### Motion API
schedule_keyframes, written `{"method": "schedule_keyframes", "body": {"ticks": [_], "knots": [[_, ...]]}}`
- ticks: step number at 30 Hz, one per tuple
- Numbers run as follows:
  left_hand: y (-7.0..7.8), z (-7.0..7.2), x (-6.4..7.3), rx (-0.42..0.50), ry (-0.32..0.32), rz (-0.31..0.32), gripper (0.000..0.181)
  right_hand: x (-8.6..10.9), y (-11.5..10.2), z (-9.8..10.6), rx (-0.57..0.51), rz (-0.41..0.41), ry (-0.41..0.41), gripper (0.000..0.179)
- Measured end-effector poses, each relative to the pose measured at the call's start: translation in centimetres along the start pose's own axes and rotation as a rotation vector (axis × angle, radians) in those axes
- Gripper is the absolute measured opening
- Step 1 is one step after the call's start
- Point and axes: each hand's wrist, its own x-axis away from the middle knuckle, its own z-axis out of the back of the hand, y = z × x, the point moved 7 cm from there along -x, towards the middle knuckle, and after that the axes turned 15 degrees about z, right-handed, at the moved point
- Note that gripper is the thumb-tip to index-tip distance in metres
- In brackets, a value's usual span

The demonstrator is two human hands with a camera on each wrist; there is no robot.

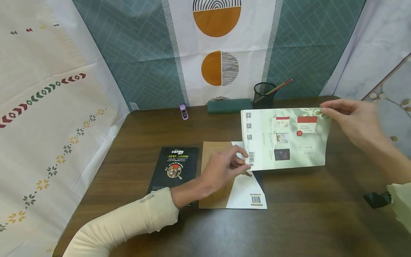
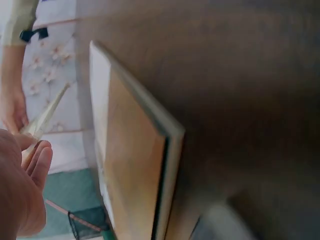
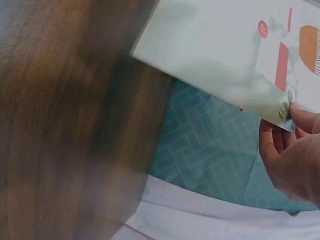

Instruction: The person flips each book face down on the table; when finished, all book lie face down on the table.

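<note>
A thin pale green book (image 1: 289, 142), printed with QR codes, a barcode and small pictures, is held up tilted above the table. My left hand (image 1: 221, 167) pinches its lower left corner. At the upper right corner my right hand (image 1: 359, 121) grips it between thumb and fingers; the right wrist view shows this hold on the book (image 3: 215, 55) too. Below lies a brown and white book (image 1: 244, 189), with a dark edge showing under its right side. Left of that rests a black book (image 1: 179, 157), partly covered by my left forearm.
A dark green case (image 1: 229, 106) lies at the back of the wooden table (image 1: 305, 221). Beside it stands a black mesh pen cup (image 1: 264, 95) with pencils. A small purple object (image 1: 184, 112) sits further left. Patterned cloths hang behind and at both sides.
</note>
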Motion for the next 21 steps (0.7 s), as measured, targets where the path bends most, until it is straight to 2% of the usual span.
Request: {"method": "schedule_keyframes", "body": {"ticks": [8, 17, 21], "knots": [[0.1, -3.0, 1.0, -0.036, -0.050, 0.034, 0.021, -1.0, -0.5, -1.5, 0.013, 0.002, -0.033, 0.033], [0.6, -6.2, 1.5, 0.073, -0.105, 0.083, 0.016, -1.9, -0.8, -3.0, -0.025, -0.006, -0.093, 0.032], [0.9, -7.2, 1.5, 0.085, -0.089, 0.128, 0.012, -2.2, -0.7, -3.7, 0.002, -0.005, -0.139, 0.037]]}}
